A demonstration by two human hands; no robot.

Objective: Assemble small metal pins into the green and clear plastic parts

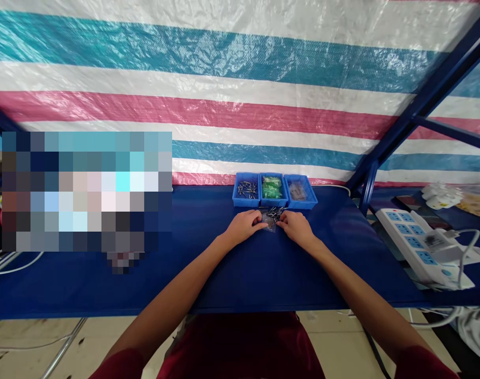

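A small clear plastic bag [269, 223] with small metal pieces in it lies on the blue tabletop between my hands. The thumb and fingers of my left hand [243, 227] are closed on its left edge. My right hand [298, 228] has its fingertips pinched together at the bag's right side; what they grip is too small to make out. Just behind the bag is a loose pile of dark, thin screw-like metal parts [277, 212], partly beside my right fingers.
Behind my hands stand three blue bins: one with screw-like parts [235, 196], one with green packets [273, 202], one with clear bags [313, 199]. A white power strip [411, 247] with plugs lies at right. Blue metal posts [368, 184] rise there. A pixelated area covers the left.
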